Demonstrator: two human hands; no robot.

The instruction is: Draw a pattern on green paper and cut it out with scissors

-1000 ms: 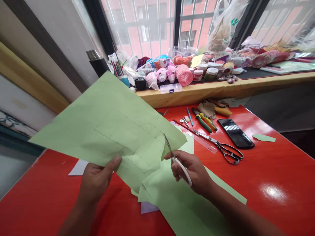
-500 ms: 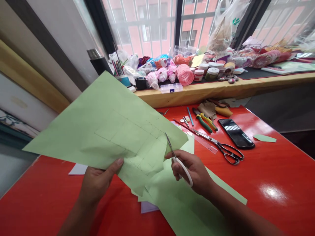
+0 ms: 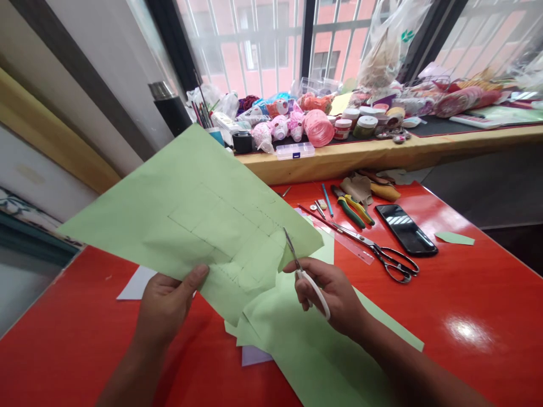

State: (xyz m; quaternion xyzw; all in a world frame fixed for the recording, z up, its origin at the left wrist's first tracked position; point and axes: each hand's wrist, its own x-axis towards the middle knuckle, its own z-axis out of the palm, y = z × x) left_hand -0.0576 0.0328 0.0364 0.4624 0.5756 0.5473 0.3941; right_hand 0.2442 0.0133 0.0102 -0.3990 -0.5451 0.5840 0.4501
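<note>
A large sheet of green paper (image 3: 139, 209) with pencil outlines and dotted lines is held up at a slant over the table. My left hand (image 3: 167, 308) pinches its lower edge, thumb on top and the fingers hidden behind. In my right hand (image 3: 331, 294) is a pair of white-handled scissors (image 3: 314, 291), with the blades at a cut in the sheet's right side, next to the drawn lines. Part of the blades is hidden by the paper. Beneath lies another green sheet (image 3: 318, 350), partly covered by my right forearm.
On the red table (image 3: 479, 294) lie large metal shears (image 3: 396, 264), a black phone (image 3: 406, 230), pliers (image 3: 352, 207), a blue pen (image 3: 327, 200), a clear ruler (image 3: 354, 247) and a green paper scrap (image 3: 455, 238). Paint jars (image 3: 365, 126) and craft items crowd the windowsill.
The held sheet has tilted slightly, its left corner shifting right and up. My left hand has moved a little with it. The scissors stay at nearly the same spot on the cut.
</note>
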